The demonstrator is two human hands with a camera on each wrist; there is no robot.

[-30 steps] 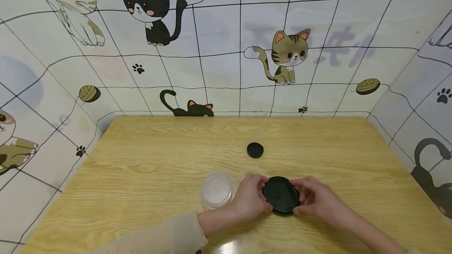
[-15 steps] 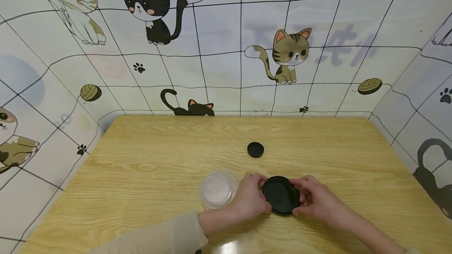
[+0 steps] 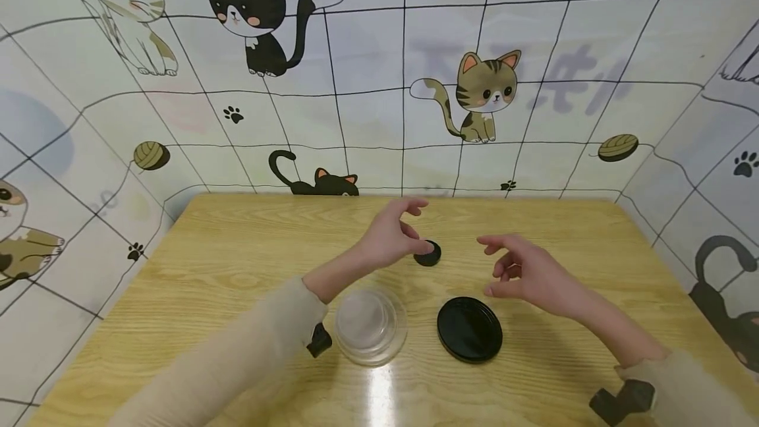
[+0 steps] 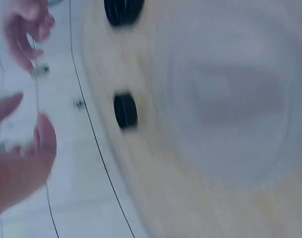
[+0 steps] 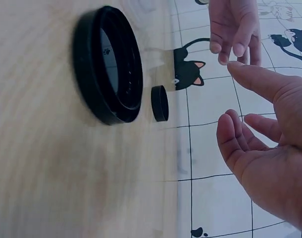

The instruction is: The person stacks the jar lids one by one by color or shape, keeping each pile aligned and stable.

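A large round black lid [image 3: 469, 329] with a raised rim lies on the table, at the right of a clear round plastic container [image 3: 369, 325]. Farther back is a small round black cap [image 3: 431, 257]. My left hand [image 3: 393, 237] hovers over the table with thumb and fingers spread, its thumb overlapping the small cap in the head view. The left wrist view shows that hand [image 4: 23, 158] apart from the small cap [image 4: 125, 111], holding nothing. Behind the large lid, my right hand [image 3: 524, 273] hangs in the air, fingers loosely bent and holding nothing.
The wooden table [image 3: 249, 249] is bounded at the back and sides by a white cloth [image 3: 379, 117] with grid lines and cartoon cats. Dark camera mounts [image 3: 622, 402] sit at both wrists, over beige sleeves.
Both hands have let go of the large black lid and risen, moving away from me. The left went toward the small cap. The lid stays on the table.
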